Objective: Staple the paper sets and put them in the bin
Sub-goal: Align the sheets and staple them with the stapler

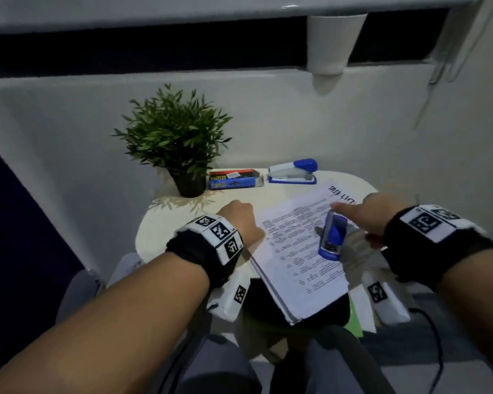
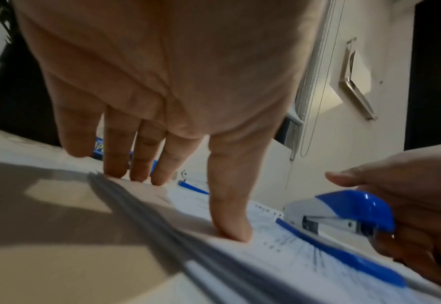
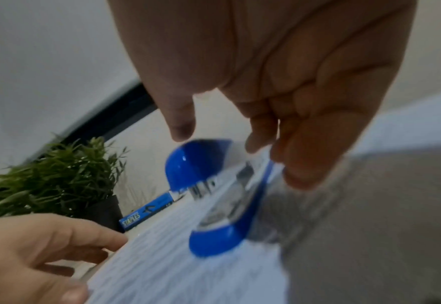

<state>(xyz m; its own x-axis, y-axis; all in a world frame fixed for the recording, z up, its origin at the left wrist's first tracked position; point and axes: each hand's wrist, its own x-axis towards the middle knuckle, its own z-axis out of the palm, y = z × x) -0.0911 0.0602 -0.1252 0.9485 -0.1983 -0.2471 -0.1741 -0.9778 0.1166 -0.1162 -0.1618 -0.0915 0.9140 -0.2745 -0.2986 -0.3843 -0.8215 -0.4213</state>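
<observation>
Paper stack (image 1: 299,251): a thick pile of printed sheets lying askew on the round tabletop (image 1: 160,234), its near corner overhanging the edge toward the person; probably kept there so the stapler's mouth can reach a margin.
Left hand (image 1: 241,220): fingers straight, fingertips (image 2: 139,174) pressed down at the stack's left edge and the thumb on the top sheet; it closes on nothing, and apparently pins the sheets so they stay aligned.
Right hand (image 1: 373,214): wrapped round the blue stapler (image 1: 333,237), thumb above and fingers beneath, index finger extended.
Blue stapler: tilted over the right part of the top sheet; whether its mouth has taken in the paper's edge cannot be told through the blur.
Second stapler (image 1: 292,171): idle at the far side of the tabletop, beside the staples box (image 1: 234,180).
Potted plant (image 1: 174,137): far left, clear of the work.
Bin: not identifiable in any view.
Progress: stapling seems under way; no set has been binned, as far as can be judged.
</observation>
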